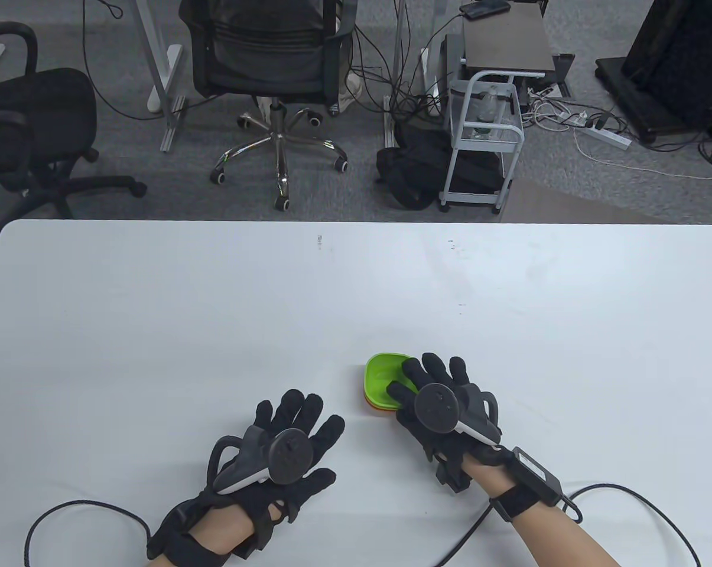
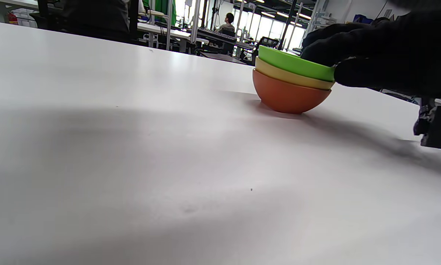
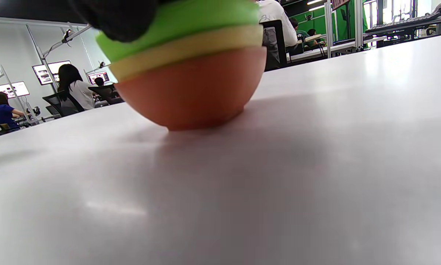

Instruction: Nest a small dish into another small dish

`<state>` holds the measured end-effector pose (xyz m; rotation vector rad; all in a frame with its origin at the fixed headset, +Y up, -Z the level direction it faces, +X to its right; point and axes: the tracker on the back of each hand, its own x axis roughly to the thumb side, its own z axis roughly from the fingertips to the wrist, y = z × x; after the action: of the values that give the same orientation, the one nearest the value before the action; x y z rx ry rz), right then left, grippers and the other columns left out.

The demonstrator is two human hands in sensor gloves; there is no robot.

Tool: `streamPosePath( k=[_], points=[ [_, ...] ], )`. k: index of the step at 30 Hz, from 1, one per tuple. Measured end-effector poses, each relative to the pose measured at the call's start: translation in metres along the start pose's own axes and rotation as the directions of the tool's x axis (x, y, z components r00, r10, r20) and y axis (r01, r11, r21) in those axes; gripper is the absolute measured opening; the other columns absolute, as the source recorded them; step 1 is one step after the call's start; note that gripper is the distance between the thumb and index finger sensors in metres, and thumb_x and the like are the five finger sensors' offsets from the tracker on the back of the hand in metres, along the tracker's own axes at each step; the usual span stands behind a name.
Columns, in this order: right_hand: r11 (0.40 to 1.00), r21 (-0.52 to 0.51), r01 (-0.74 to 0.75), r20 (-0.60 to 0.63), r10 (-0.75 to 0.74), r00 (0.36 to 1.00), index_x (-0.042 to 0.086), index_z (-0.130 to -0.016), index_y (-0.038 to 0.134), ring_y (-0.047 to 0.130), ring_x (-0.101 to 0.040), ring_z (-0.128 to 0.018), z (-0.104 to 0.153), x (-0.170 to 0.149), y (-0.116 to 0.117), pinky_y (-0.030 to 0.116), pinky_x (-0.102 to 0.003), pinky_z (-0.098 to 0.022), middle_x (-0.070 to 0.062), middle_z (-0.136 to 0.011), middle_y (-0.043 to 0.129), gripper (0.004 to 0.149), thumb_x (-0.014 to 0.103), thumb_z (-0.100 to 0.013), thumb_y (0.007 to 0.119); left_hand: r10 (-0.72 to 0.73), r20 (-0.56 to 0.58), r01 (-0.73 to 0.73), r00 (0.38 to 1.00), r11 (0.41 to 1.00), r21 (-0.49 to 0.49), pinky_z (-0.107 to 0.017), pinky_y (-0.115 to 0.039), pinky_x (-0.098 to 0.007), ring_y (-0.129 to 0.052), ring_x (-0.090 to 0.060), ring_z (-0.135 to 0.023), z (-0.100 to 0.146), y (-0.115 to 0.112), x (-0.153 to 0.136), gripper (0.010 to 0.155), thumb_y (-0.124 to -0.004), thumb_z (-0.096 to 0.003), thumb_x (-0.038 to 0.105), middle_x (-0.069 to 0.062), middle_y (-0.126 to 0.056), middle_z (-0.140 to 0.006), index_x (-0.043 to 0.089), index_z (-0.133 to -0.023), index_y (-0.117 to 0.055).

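Observation:
Three small dishes stand nested in one stack on the white table (image 1: 214, 307): a green dish (image 1: 382, 372) on top, a yellow dish (image 2: 286, 75) in the middle, an orange dish (image 2: 286, 97) at the bottom. My right hand (image 1: 404, 378) is at the stack's right side. Its fingers lie over the green dish's rim and its thumb is against the side, pinching the rim. In the right wrist view a fingertip (image 3: 121, 18) sits on the green dish (image 3: 191, 18). My left hand (image 1: 299, 413) lies flat on the table, fingers spread, empty, to the left of the stack.
Glove cables (image 1: 84, 514) trail on the table near its front edge. Beyond the far edge are office chairs (image 1: 273, 71), a white cart (image 1: 480, 142) and floor cables.

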<state>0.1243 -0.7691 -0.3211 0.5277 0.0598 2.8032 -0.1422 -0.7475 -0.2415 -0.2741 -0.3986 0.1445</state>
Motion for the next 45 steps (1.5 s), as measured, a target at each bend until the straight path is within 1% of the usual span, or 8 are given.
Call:
streamPosePath(
  k=[7, 11, 13, 18, 21, 25, 30, 45],
  points=[
    [0.999, 0.007, 0.035, 0.004, -0.035, 0.999, 0.038, -0.091, 0.06, 0.023, -0.039, -0.107, 0.012, 0.0, -0.034, 0.007, -0.064, -0.071, 0.001, -0.112, 0.03, 0.057, 0.048, -0.037, 0.077, 0.031, -0.007, -0.03, 1.0, 0.995, 0.094, -0.076, -0.004, -0.053, 0.008, -0.012, -0.107, -0.002, 0.01, -0.001, 0.076, -0.059, -0.0343, 0.074, 0.02, -0.003, -0.114, 0.066, -0.09, -0.008],
    [0.995, -0.026, 0.095, 0.006, -0.095, 0.995, 0.038, -0.092, 0.058, 0.016, -0.038, -0.107, 0.026, 0.001, -0.06, 0.003, -0.064, -0.071, 0.001, -0.112, 0.027, 0.059, 0.048, -0.037, 0.077, 0.03, -0.007, -0.028, 1.0, 0.992, 0.123, -0.075, -0.001, -0.053, 0.011, -0.011, -0.106, -0.001, 0.012, -0.001, 0.078, -0.058, -0.0342, 0.075, 0.022, 0.002, -0.113, 0.067, -0.088, -0.004],
    [0.993, -0.055, 0.106, 0.02, -0.105, 0.994, 0.038, -0.093, 0.057, 0.013, -0.038, -0.107, 0.04, 0.003, -0.075, 0.0, -0.063, -0.071, 0.001, -0.112, 0.025, 0.06, 0.047, -0.037, 0.078, 0.025, -0.022, -0.022, 0.999, 0.99, 0.138, -0.074, 0.003, -0.053, 0.016, -0.01, -0.104, 0.0, 0.013, -0.003, 0.079, -0.057, -0.0341, 0.076, 0.024, 0.01, -0.11, 0.068, -0.085, 0.003],
    [0.985, -0.142, 0.1, 0.062, -0.092, 0.994, 0.04, -0.094, 0.05, 0.01, -0.037, -0.107, 0.074, 0.007, -0.093, -0.002, -0.063, -0.071, 0.003, -0.113, 0.02, 0.064, 0.049, -0.037, 0.077, 0.021, -0.014, -0.019, 1.0, 0.988, 0.151, -0.074, 0.003, -0.054, 0.016, -0.01, -0.104, 0.002, 0.014, -0.004, 0.079, -0.057, -0.0335, 0.077, 0.023, 0.01, -0.11, 0.068, -0.086, 0.002],
    [0.982, -0.165, 0.092, 0.071, -0.082, 0.994, 0.043, -0.095, 0.042, 0.004, -0.036, -0.106, 0.09, 0.004, -0.09, -0.003, -0.064, -0.07, 0.005, -0.112, 0.012, 0.068, 0.052, -0.036, 0.076, 0.014, -0.013, -0.012, 1.0, 0.988, 0.151, -0.074, 0.002, -0.054, 0.016, -0.01, -0.104, 0.002, 0.013, -0.004, 0.079, -0.057, -0.0333, 0.078, 0.023, 0.009, -0.111, 0.068, -0.087, 0.001],
    [0.981, -0.159, 0.107, 0.068, -0.097, 0.993, 0.047, -0.095, 0.027, -0.009, -0.035, -0.103, 0.109, -0.011, -0.068, -0.007, -0.065, -0.066, 0.006, -0.107, -0.006, 0.077, 0.061, -0.035, 0.072, 0.009, -0.013, -0.007, 1.0, 0.988, 0.152, -0.074, 0.002, -0.054, 0.016, -0.01, -0.104, 0.002, 0.012, -0.003, 0.08, -0.056, -0.0329, 0.078, 0.023, 0.01, -0.111, 0.068, -0.086, 0.002],
    [0.983, -0.149, 0.107, 0.037, -0.103, 0.994, 0.047, -0.094, 0.025, -0.01, -0.034, -0.102, 0.114, -0.021, -0.055, -0.008, -0.064, -0.065, 0.007, -0.106, -0.006, 0.078, 0.062, -0.033, 0.071, 0.003, -0.019, 0.0, 1.0, 0.989, 0.151, -0.074, 0.002, -0.054, 0.016, -0.01, -0.104, 0.001, 0.009, -0.002, 0.08, -0.055, -0.0322, 0.08, 0.023, 0.011, -0.11, 0.068, -0.085, 0.004],
    [0.979, -0.155, 0.131, 0.025, -0.129, 0.991, 0.046, -0.094, 0.027, -0.007, -0.035, -0.102, 0.115, -0.021, -0.057, -0.006, -0.064, -0.066, 0.007, -0.106, -0.004, 0.077, 0.061, -0.033, 0.071, 0.012, -0.026, -0.009, 1.0, 0.99, 0.139, -0.075, 0.001, -0.054, 0.015, -0.011, -0.105, 0.003, 0.005, 0.001, 0.08, -0.054, -0.0319, 0.081, 0.022, 0.01, -0.11, 0.067, -0.086, 0.003]
  ],
)
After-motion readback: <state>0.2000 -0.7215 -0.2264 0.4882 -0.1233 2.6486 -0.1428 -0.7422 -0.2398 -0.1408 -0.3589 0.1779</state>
